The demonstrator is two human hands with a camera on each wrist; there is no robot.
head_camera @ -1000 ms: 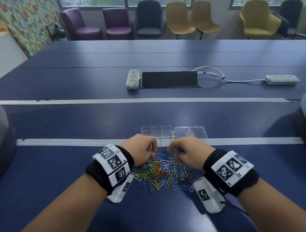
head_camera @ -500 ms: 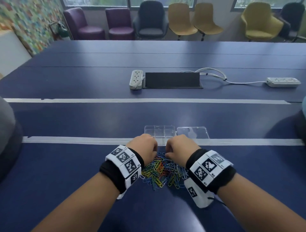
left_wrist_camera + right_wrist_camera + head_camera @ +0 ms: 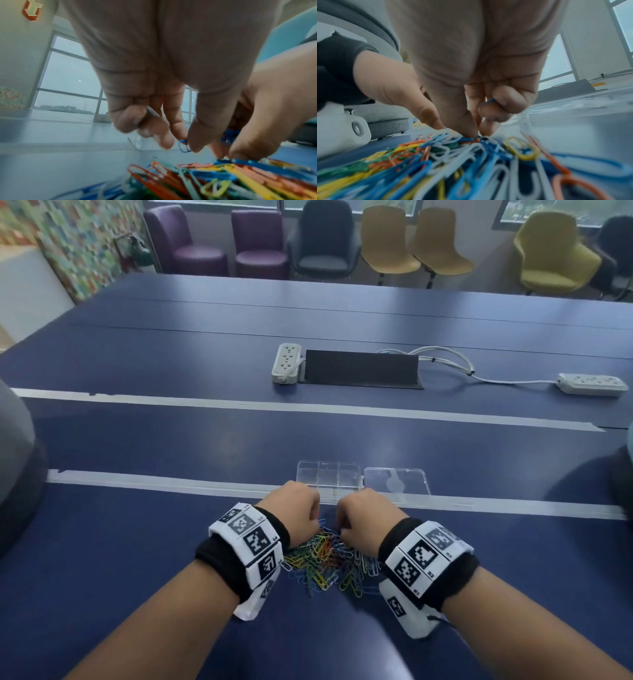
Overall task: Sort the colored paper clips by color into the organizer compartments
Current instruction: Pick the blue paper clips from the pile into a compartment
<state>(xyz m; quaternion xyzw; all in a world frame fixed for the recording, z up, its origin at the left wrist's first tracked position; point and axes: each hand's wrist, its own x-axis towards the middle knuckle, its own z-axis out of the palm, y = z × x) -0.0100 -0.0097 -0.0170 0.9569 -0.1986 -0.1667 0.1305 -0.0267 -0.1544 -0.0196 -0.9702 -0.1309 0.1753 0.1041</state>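
A long blue meeting table (image 3: 144,542) crossed by strips of pale tape fills my feed, armchairs lined up under the windows beyond, a power strip (image 3: 287,362) and a dark cable hatch (image 3: 359,369) at mid-table. Reading from the left: my left hand (image 3: 294,513) hangs curled over the far edge of the paper clips (image 3: 329,563), thumb and forefinger pinching a blue clip (image 3: 183,146) just above the heap, while its outer fingers are folded on what looks like a pale clip (image 3: 151,112) in the left wrist view. Beside it, almost knuckle to knuckle, my right hand (image 3: 364,517) digs its thumb and fingertip into the heap; the curled outer fingers trap a bit of blue (image 3: 488,102), and I cannot tell whether the tips have closed on a clip yet. The clear organizer (image 3: 329,479) lies just beyond both hands, its lid (image 3: 395,482) folded open to the right. I judge these clips featherlight, springy wire with a slick plastic coat, prone to hooking one another, so each is best pinched at a rounded end and drawn free, not scooped. The hands hide the organizer's near edge, its see-through walls make the compartments hard to count or check for contents, and both wrist views blur close up.
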